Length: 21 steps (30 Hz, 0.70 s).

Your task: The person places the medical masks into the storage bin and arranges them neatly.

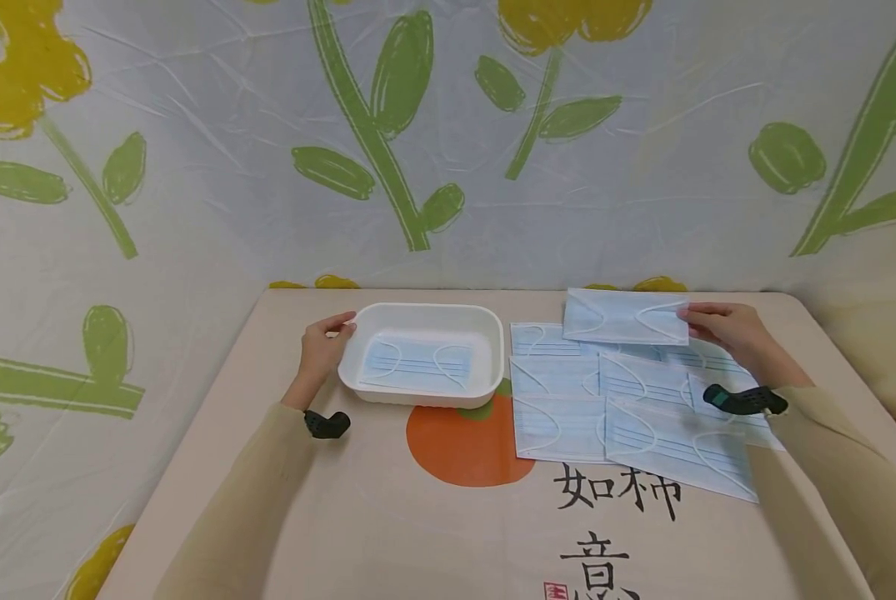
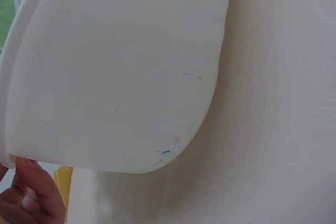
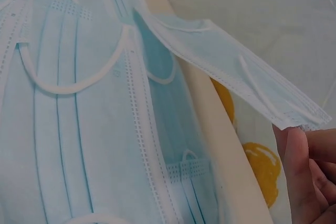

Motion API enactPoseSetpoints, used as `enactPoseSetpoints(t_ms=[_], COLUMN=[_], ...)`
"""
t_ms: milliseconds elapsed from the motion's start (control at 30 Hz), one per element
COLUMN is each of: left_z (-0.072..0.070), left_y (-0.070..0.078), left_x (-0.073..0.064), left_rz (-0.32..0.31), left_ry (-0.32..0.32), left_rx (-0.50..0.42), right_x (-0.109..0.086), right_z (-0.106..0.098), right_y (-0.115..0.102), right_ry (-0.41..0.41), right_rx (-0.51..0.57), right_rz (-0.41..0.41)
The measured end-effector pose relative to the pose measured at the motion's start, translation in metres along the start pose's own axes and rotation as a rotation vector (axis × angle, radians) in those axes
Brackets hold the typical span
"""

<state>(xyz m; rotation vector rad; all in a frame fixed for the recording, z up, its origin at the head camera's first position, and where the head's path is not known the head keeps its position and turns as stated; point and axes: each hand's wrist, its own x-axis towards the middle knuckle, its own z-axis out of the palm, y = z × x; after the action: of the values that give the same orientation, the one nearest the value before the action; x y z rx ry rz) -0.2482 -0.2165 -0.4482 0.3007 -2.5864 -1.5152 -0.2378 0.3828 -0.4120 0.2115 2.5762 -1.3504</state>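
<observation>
A flowered sheet (image 1: 230, 125) hangs behind and beside the table (image 1: 387, 533), and here's the action: one pale-blue mask (image 1: 628, 317) up in the right hand (image 1: 728, 329), to the right of the white tray (image 1: 448, 327) and a touch beyond its middle! The key line is sideways: the mask reaches out left from the grip, its long axis running roughly across toward the tray, its free end pointing that way, with a gap between. The right hand is the near one; the left hand (image 1: 323, 350) is over on the tray's opposite side.

The right grip is closed to a pinch, thumb and fingers nipping just the mask's right end; the right wrist view shows the rest sticking out unsupported. The left grip is closed too, pinching the tray's left rim between thumb and fingers.

Inside the tray, one mask (image 1: 416, 365) lies flat, ear loops up, lengthwise along it. Just right of the tray, overlapping spread masks (image 1: 560, 425) cover the table, the held one above their far row. On the tray's near side, an orange fruit print (image 1: 455, 454); nearer and to the right, black writing (image 1: 598, 546).
</observation>
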Motion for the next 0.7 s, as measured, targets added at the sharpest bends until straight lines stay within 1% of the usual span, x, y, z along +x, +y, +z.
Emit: enactPoseSetpoints(t_ms=[233,367,433,467,600,700], left_z=[0.0,0.0,0.0,0.0,0.0,0.0], left_y=[0.0,0.0,0.0,0.0,0.0,0.0], left_x=[0.001,0.001,0.001,0.001,0.0,0.0], left_rz=[0.001,0.007,0.011,0.012,0.006,-0.003], left_ry=[-0.003,0.0,0.001,0.001,-0.003,-0.004], left_rx=[-0.007,-0.004,-0.004,-0.006,0.0,0.007], right_x=[-0.009,-0.012,-0.013,-0.014,-0.015,-0.018], right_z=[0.006,0.008,0.01,0.012,0.016,0.017], right_y=[-0.009,-0.013,-0.015,-0.016,-0.019,-0.023], right_ry=[0.018,0.02,0.043,0.05,0.076,0.065], right_rx=[0.001,0.049,0.099,0.103,0.083,0.054], right_rz=[-0.014,-0.016,0.002,0.003,0.012,-0.005])
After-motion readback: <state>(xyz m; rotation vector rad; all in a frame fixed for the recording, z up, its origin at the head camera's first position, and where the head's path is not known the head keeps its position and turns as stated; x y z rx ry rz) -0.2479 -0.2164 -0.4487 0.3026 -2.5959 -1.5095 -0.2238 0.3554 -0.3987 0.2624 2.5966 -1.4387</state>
